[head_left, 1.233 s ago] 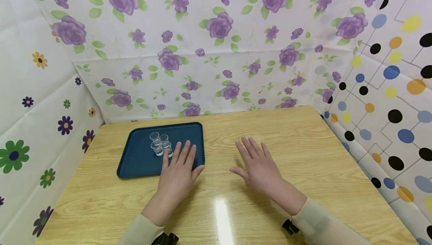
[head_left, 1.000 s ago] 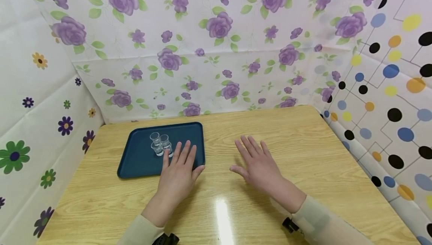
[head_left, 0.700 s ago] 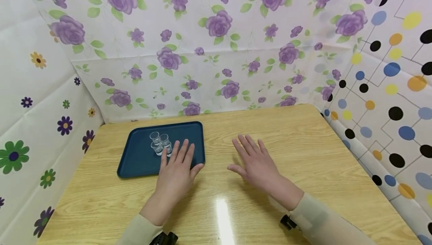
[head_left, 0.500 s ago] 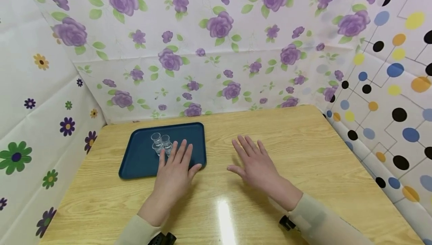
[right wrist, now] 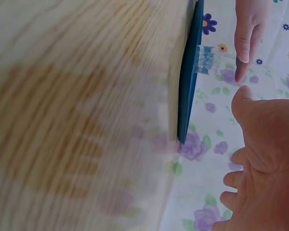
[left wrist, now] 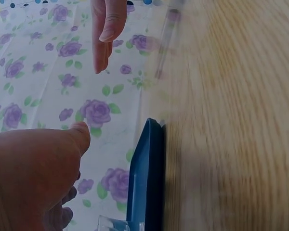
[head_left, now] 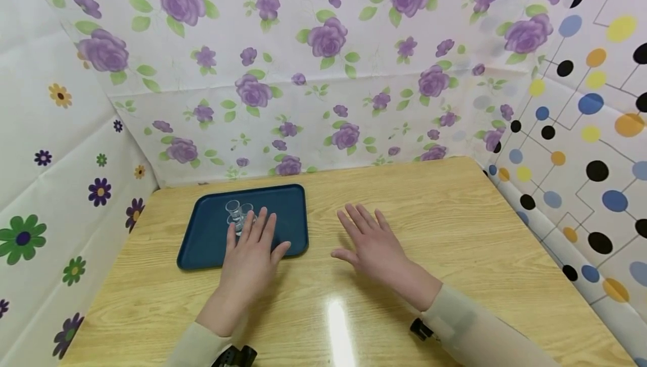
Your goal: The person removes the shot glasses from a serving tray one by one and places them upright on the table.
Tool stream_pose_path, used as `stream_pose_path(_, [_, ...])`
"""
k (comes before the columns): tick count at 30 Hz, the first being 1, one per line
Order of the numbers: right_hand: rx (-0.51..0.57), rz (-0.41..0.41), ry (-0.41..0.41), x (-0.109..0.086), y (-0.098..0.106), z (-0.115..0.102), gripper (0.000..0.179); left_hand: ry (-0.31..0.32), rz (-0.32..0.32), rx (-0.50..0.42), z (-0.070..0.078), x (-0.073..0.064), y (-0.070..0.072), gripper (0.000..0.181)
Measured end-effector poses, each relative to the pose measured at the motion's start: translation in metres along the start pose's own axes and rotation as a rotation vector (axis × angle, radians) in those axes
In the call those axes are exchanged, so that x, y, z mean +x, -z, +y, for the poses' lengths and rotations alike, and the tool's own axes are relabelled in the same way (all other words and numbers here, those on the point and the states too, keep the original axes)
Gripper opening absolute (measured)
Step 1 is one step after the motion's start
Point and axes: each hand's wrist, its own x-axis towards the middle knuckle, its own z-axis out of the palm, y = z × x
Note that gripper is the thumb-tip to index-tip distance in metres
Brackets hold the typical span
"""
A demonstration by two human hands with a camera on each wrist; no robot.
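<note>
My left hand hovers palm down over the near edge of a dark blue tray, fingers straight and spread. Several small clear shot glasses stand clustered on the tray; in the head view my fingertips hide part of them. My right hand is above the bare table to the right of the tray, its fingers extended and holding nothing. In the left wrist view a gap shows between the left hand and the tray. The right wrist view shows the glasses upright on the tray.
The pale wood-grain table extends to the right and in front of the tray. Behind it hangs a white cloth with purple roses. A dotted cloth lines the right side, and a flower-patterned cloth the left.
Both hands have drifted slightly to the left, the left one now covering more of the glasses in the head view. The tray and glasses have stayed put.
</note>
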Motion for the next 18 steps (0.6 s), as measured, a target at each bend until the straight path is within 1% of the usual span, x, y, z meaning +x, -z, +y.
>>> stream_pose_path(9, [0.02,0.004,0.023,0.009,-0.003,-0.006,0.089,0.029,-0.006,-0.001,-0.012,0.0,0.007,0.077])
stream_pose_path(14, [0.044,0.007,0.034,0.013,-0.004,-0.009,0.086,0.034,-0.005,-0.003,-0.016,0.0,0.009,0.076])
stream_pose_path(18, [0.04,-0.002,0.042,0.017,-0.005,-0.012,0.085,0.041,-0.001,0.0,-0.019,0.0,0.011,0.076])
